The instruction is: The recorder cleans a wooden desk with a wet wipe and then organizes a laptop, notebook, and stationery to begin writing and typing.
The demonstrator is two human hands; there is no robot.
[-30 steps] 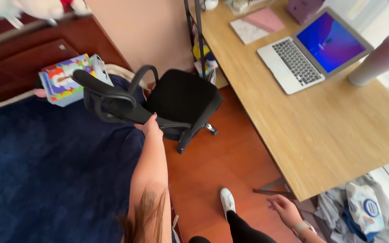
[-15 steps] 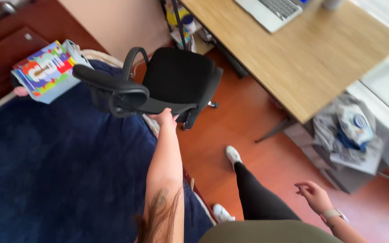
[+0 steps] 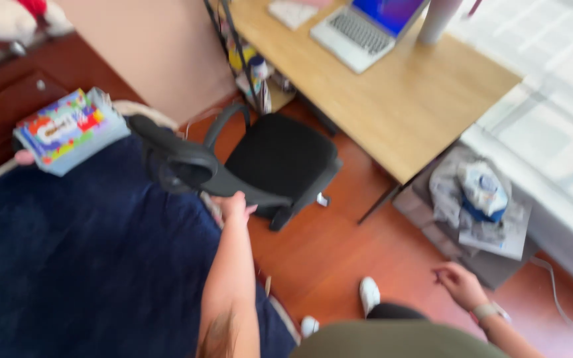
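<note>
**Left hand on the office chair, right hand hanging free**

Left hand [image 3: 235,205] stretched out to the black office chair [image 3: 280,162], fingers wrapped around its edge near the armrest [image 3: 179,166]. Chair parked on the reddish wood floor [image 3: 339,245], just beside the dark blue bed [image 3: 67,265] and tucked close to the wooden surface [image 3: 399,99]. Right hand [image 3: 460,285] down low over the floor, fingers loosely apart, gripping nothing. Open laptop [image 3: 366,26] up on the surface. Colourful box [image 3: 67,129] lying at the bed's edge. Crumpled pile of grey cloth [image 3: 479,199] on the floor under the surface's corner. Bit blurry overall.
</note>
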